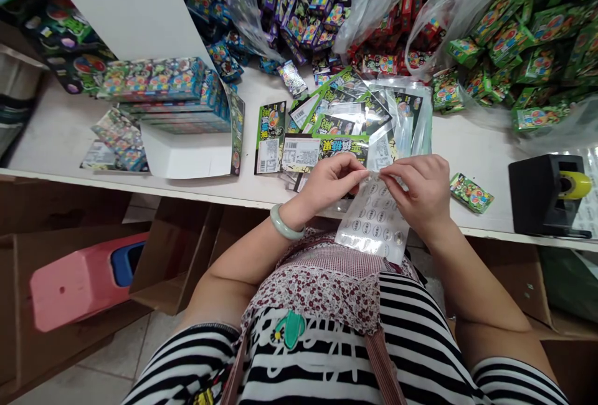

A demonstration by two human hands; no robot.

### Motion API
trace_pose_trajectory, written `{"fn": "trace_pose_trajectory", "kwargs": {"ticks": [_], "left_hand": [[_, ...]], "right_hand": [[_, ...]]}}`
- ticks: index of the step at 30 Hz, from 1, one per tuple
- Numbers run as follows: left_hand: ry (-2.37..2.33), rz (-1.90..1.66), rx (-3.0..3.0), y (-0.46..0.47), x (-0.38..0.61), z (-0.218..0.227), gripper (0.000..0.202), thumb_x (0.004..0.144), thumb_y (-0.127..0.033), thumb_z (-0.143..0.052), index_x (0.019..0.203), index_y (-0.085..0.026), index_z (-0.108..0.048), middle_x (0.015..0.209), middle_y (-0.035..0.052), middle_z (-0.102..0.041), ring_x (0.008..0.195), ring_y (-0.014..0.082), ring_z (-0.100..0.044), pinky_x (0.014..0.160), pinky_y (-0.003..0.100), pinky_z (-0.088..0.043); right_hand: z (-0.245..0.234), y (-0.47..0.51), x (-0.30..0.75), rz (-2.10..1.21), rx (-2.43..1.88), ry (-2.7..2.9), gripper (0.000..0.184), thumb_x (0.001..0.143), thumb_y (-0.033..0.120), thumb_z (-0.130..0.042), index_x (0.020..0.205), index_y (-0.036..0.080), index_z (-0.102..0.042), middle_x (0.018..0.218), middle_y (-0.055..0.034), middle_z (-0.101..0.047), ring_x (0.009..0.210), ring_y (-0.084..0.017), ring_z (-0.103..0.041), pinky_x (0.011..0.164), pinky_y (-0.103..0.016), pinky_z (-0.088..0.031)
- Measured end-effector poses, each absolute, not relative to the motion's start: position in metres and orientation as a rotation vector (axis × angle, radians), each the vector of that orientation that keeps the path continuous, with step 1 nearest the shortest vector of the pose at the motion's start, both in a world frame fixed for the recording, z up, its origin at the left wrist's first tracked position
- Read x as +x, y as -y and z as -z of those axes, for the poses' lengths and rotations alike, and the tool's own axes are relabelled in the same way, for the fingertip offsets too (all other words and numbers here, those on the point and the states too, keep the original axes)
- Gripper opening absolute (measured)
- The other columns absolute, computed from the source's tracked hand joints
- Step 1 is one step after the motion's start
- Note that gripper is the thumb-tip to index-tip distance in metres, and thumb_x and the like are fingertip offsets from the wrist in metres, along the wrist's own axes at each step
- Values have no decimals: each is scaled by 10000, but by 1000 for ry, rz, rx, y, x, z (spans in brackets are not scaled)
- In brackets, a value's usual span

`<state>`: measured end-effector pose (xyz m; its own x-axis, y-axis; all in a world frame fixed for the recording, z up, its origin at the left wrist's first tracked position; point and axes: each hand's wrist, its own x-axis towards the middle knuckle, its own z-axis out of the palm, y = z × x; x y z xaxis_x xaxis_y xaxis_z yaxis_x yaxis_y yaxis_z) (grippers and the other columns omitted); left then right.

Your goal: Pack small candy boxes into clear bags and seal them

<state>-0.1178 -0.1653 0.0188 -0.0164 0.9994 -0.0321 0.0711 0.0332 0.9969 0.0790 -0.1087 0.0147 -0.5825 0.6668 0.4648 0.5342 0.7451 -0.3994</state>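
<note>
A sheet of clear round stickers (372, 221) hangs from my fingers over the table edge, its lower end near my apron. My left hand (332, 181), below a pale green bangle, pinches the sheet's top edge. Close beside it, my right hand (417, 190) pinches the same edge with thumb and forefinger. Whether a single sticker is between the fingertips I cannot make out. Just beyond my hands lies a pile of black and green printed cards (343, 143), some in clear plastic sleeves. A small green box (471, 193) lies right of my right hand.
Bags of small purple boxes (299, 19), red boxes (406, 19) and green boxes (537, 50) line the back. An opened white display carton (191, 152) holds stacked small boxes at left. A black tape dispenser (537, 196) stands at right. Below are cardboard boxes and a pink stool (77, 286).
</note>
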Motion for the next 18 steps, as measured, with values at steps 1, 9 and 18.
{"fn": "trace_pose_trajectory", "kwargs": {"ticks": [1,9,18], "left_hand": [[-1291,-1150,1190,165,-118,-19,173,876,-284,-682,757,-191,-597,628,-38,-571,531,68,-557,518,205,-465],[-1303,-1130,1153,163,-115,-21,192,856,-308,-715,747,-181,-620,629,-34,-584,534,63,-571,525,196,-479],[-1278,-1101,1183,158,-119,-28,256,888,-364,-679,732,-174,-609,609,-31,-604,547,65,-587,570,198,-499]], "right_hand": [[-14,109,79,-279,-905,2342,127,959,324,-573,972,290,-695,950,-12,-732,937,-223,-623,891,-413,-378],[-21,111,72,-251,-892,2371,182,970,349,-562,1082,308,-699,1049,-25,-723,1016,-235,-600,919,-417,-370],[-16,108,69,-151,-827,2334,206,974,298,-562,1101,363,-711,1009,2,-729,979,-209,-596,907,-407,-368]]}}
